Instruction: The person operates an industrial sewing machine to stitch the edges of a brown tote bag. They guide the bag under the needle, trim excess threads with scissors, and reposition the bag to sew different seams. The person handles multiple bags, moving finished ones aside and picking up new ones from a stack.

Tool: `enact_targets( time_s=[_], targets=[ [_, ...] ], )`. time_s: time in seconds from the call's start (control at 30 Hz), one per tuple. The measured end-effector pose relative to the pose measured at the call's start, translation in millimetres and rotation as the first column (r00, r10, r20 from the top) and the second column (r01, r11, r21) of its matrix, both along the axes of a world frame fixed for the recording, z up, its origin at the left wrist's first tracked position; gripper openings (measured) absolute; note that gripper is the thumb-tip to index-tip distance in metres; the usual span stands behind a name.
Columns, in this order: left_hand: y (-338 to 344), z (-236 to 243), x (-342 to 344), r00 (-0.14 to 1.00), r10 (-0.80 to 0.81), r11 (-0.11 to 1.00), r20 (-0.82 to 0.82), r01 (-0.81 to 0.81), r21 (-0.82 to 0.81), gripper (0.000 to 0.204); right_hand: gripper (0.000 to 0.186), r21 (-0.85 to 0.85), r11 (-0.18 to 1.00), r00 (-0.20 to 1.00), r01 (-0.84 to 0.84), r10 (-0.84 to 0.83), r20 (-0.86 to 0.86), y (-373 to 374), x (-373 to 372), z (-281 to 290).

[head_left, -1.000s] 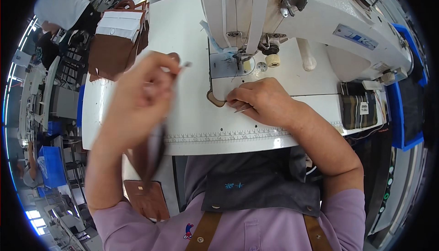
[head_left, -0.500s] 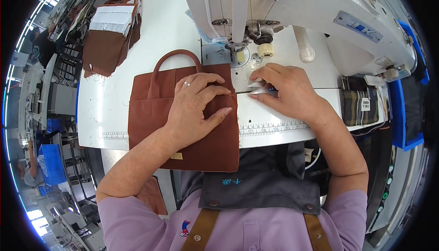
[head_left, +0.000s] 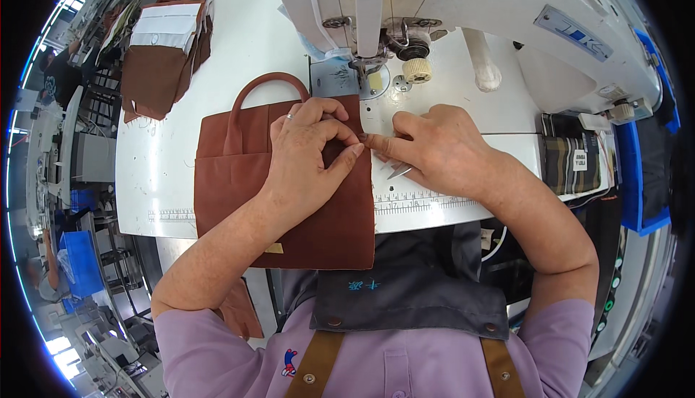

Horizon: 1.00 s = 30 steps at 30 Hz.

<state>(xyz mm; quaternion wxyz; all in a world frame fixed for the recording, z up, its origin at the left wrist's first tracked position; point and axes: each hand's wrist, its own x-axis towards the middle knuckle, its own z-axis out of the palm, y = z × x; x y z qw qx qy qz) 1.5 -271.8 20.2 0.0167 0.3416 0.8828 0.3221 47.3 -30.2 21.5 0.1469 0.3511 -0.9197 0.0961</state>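
Observation:
A reddish-brown bag panel with a curved handle lies on the white sewing table, its lower part hanging over the front edge. My left hand rests on it, thumb and index finger pinched together at the panel's right edge. From the right, the index fingertip of my right hand meets that same spot. Thread snips are tucked in my right hand, a pointed metal blade showing below the fingers. Whatever lies between the meeting fingertips is too small to make out.
A sewing machine stands over the panel's far edge, its needle area just beyond. Stacked brown pieces with white paper lie at far left. Striped fabric sits at right beside a blue bin.
My right hand has moved left to the panel's edge, and the snips have turned back into the palm. My left thumb and index finger have closed together there.

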Motion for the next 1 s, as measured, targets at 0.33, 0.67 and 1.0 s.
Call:
enact_targets(
  time_s=[0.33, 0.67, 1.0],
  targets=[
    [6, 0, -6, 1.000, 0.006, 0.999, 0.008, -0.005, -0.031, 0.011, 0.030, -0.062, 0.998, 1.000, 0.020, -0.020, 0.009, 4, -10, -6],
    [12, -9, -24, 0.999, 0.050, 0.996, 0.008, -0.051, 0.076, 0.010, 0.026, -0.267, 0.950, 0.985, 0.162, -0.139, 0.106, 9, -13, -8],
    [20, -11, -35, 0.999, 0.053, 0.994, -0.010, -0.052, 0.095, 0.010, 0.022, -0.359, 0.901, 0.970, 0.243, -0.227, 0.087, 9, -15, -9]
  ],
)
